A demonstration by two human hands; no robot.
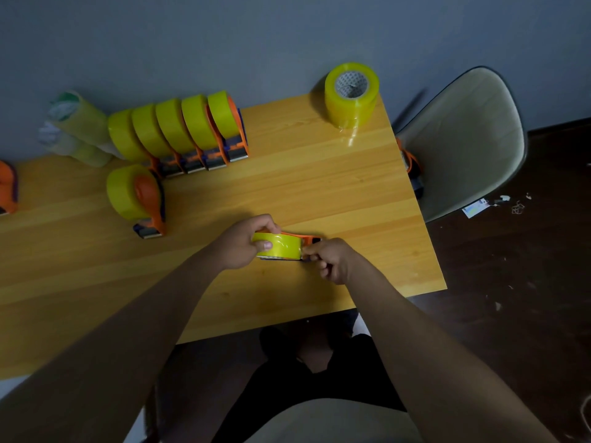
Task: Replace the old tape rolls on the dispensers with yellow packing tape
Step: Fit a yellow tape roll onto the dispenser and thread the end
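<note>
Under both hands [243,244], dispenser [287,247] half-hidden

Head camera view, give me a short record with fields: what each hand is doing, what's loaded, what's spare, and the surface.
left hand: left hand holds the yellow tape roll on the orange dispenser
right hand: right hand pinches at the dispenser's blade end
loaded row: five orange dispensers with yellow rolls, standing side by side by the wall
separate loaded dispenser: one, left of centre
spare tape: stacked yellow rolls, far right corner
surface: wooden table
</note>
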